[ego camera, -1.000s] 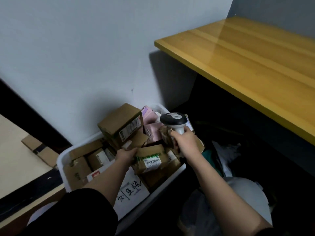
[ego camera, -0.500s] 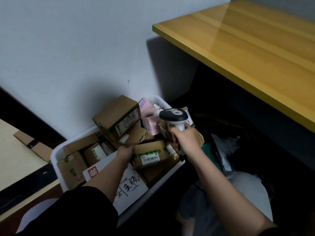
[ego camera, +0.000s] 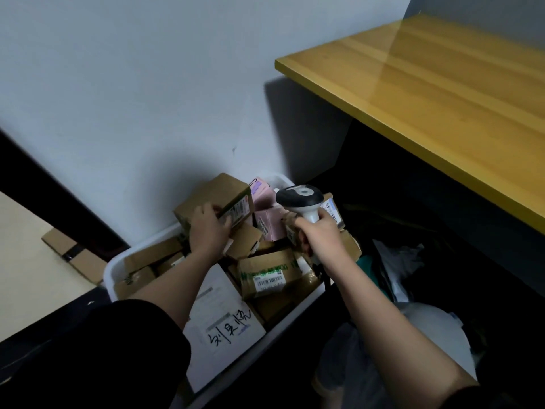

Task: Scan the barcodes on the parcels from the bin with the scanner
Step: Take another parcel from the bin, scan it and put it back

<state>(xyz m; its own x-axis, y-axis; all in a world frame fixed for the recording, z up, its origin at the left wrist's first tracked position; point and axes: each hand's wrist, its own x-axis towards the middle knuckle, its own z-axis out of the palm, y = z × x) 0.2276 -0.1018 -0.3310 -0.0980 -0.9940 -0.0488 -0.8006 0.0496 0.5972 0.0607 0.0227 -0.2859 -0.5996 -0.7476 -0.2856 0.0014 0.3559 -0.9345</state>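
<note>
A white bin (ego camera: 118, 262) on the floor by the wall is full of cardboard parcels. My left hand (ego camera: 208, 228) grips the tall brown box (ego camera: 215, 191) at the back of the pile, fingers over its labelled side. My right hand (ego camera: 320, 231) holds the white and black scanner (ego camera: 299, 197) by its handle, head pointing left over the pink boxes (ego camera: 269, 221). A brown parcel with a barcode label (ego camera: 267, 274) lies in the middle of the bin. A white parcel with handwriting (ego camera: 224, 314) lies at the near side.
A yellow wooden tabletop (ego camera: 442, 98) juts out at upper right, dark space beneath it. Plastic bags (ego camera: 401, 261) lie right of the bin. A flat piece of cardboard (ego camera: 73, 252) lies on the floor to the left. The wall stands directly behind the bin.
My left hand has left the middle parcel with the barcode label and risen to grip the tall brown box at the back. The scanner hand has stayed over the bin.
</note>
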